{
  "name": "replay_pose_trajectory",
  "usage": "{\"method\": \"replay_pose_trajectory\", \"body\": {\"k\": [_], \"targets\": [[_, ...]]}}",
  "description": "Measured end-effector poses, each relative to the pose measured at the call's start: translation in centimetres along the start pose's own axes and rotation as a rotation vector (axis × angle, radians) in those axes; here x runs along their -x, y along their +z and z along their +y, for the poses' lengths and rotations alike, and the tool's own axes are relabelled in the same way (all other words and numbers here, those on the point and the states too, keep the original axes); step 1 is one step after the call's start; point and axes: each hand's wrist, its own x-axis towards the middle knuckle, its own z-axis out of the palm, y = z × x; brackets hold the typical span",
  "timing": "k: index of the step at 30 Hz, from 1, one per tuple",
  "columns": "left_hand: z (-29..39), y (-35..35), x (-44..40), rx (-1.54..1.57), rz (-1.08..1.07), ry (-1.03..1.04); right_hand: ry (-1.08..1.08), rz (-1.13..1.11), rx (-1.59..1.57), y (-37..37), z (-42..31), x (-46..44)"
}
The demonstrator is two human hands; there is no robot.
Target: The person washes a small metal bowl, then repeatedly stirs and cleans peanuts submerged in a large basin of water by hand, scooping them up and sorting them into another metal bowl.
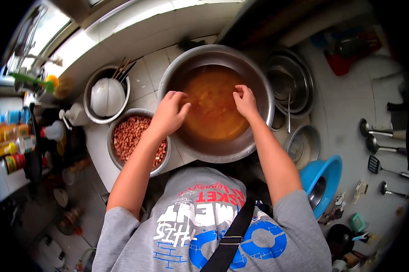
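Basin (pixel 218 158): your left hand (pixel 171 109) and right hand (pixel 246 101) over its brown liquid (pixel 211 113), fingers loosely curled, open; bowl (pixel 164 164) of reddish kernels (pixel 131 133) left of the basin

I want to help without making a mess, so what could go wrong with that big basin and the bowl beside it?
Two things, maybe. The big metal basin holds brownish liquid, and both the left hand and right hand are over it, so a quick move could splash the shirt. Also, the bowl of reddish nuts sits near the counter's edge, by the left forearm; a bump might spill it.
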Motion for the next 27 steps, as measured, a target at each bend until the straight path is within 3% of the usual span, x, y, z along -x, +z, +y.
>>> {"method": "replay_pose_trajectory", "body": {"k": [3,4,8,12,20,27], "targets": [[0.2,4.6,-4.0,-0.41,-0.256,-0.189,-0.2,0.043,0.28,0.4,3.6,-1.7],[-0.4,6.4,-5.3,-0.497,-0.289,-0.224,-0.155,-0.024,0.298,0.6,3.7,-1.8],[-0.5,10.5,-6.9,-0.53,-0.311,-0.317,-0.109,-0.258,0.479,0.4,0.5,-0.4],[0.1,12.4,-5.0,-0.554,-0.352,-0.156,-0.272,-0.301,0.471,1.0,1.0,1.2],[0.8,14.4,-2.3,-0.579,-0.619,0.072,-0.343,-0.344,0.617,0.4,4.1,5.0],[1.4,14.5,0.5,-0.503,-0.796,0.125,-0.14,-0.7,0.697,-0.4,1.8,8.5]]}}
